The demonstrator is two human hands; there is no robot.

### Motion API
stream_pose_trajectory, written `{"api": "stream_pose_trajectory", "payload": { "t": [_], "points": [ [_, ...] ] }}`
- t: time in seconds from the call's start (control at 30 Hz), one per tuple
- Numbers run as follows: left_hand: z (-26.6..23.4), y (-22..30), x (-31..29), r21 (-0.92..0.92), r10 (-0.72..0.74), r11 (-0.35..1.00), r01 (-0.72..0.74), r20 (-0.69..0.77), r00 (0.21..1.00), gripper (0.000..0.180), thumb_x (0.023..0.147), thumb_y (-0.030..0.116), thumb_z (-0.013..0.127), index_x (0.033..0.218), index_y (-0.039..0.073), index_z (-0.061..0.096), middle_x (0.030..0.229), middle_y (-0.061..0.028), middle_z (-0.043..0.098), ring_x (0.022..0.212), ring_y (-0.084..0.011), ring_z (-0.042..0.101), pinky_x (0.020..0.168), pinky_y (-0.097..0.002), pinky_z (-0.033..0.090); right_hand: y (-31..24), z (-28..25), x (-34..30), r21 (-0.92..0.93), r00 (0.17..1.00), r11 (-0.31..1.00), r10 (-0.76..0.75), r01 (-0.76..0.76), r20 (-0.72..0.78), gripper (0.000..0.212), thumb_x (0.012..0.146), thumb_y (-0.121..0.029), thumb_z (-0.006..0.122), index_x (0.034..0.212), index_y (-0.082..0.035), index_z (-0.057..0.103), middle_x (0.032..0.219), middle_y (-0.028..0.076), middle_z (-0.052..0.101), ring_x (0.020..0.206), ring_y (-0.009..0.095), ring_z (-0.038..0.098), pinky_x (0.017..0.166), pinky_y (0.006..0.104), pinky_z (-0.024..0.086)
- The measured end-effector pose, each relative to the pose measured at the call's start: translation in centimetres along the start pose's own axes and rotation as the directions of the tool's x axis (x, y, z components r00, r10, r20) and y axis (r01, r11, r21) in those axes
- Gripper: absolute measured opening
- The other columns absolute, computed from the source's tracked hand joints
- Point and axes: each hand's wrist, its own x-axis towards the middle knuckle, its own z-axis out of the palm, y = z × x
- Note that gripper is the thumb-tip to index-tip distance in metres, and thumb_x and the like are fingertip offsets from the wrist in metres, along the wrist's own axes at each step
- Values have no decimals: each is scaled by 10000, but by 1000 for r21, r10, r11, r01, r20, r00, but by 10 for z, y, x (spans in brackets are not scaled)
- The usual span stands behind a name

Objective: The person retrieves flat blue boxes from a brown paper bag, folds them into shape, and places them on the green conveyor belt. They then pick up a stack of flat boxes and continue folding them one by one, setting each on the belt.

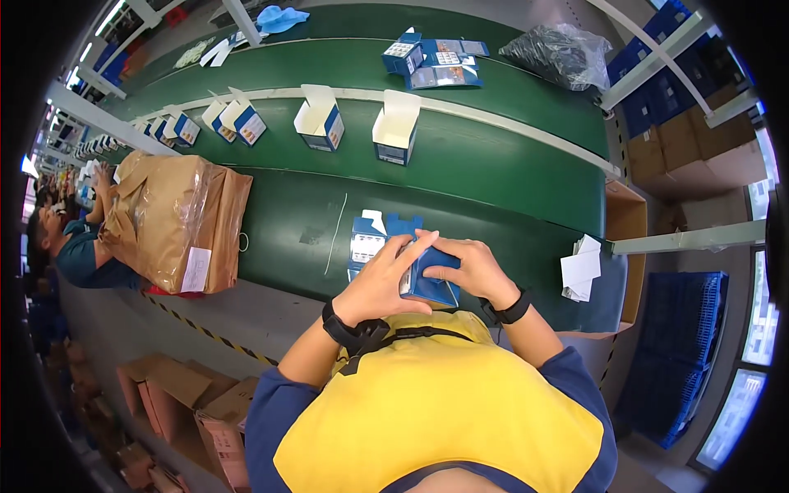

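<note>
A small blue carton (434, 286) is between my two hands at the near edge of the green work surface. My left hand (382, 281) grips its left side, fingers reaching over the top. My right hand (475, 269) holds the right side, with the thumb lying across the blue panel and the fingertips close to those of my left hand. Partly hidden behind my left hand are blue-and-white printed carton panels (367, 245); I cannot tell whether they belong to the held carton or to others under it.
Open-topped blue and white cartons (396, 140) stand in a row on the green belt (493, 156) beyond. A large brown wrapped bundle (177, 218) sits to the left, white papers (581, 269) to the right. Flattened blue cartons (444, 64) lie farther back. A co-worker (90, 251) is at far left.
</note>
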Motion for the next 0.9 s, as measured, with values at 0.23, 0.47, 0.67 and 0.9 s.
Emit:
{"api": "stream_pose_trajectory", "payload": {
  "t": [0.23,0.47,0.67,0.9],
  "points": [
    [-3,1,-6,-58,40,997,-41,-15,999,1021,519,352,842,1361,136,307,1268,-170,377,1134,-357,440,925,-411,399,-3,5,-5,-19,998,999,-39,38,-48,483,767,-260,664,1211,-121,533,981,92,652,828,281,633,732,347,496],
    [38,-12,-7,-54,210,972,-228,-237,949,1167,528,365,846,1401,83,125,1346,-208,276,1180,-344,410,967,-417,361,-28,13,-15,800,892,596,316,77,-322,348,916,-264,442,1038,28,589,946,162,636,851,188,606,801,277,458],
    [29,7,18,237,415,908,-345,-398,818,1238,564,353,835,1395,39,-27,1362,-234,221,1213,-336,368,1019,-431,289,-45,-5,-5,795,896,596,285,111,-339,459,943,-331,335,1093,53,537,941,177,631,883,194,593,840,276,436],
    [19,-20,15,-117,92,987,-114,-178,980,966,629,207,770,1377,51,180,1383,-217,250,1315,-349,239,1065,-497,178,52,1,9,560,915,807,351,-189,-197,489,915,-406,447,1231,-33,470,1195,98,539,1050,174,541,900,328,427]
  ]
}}
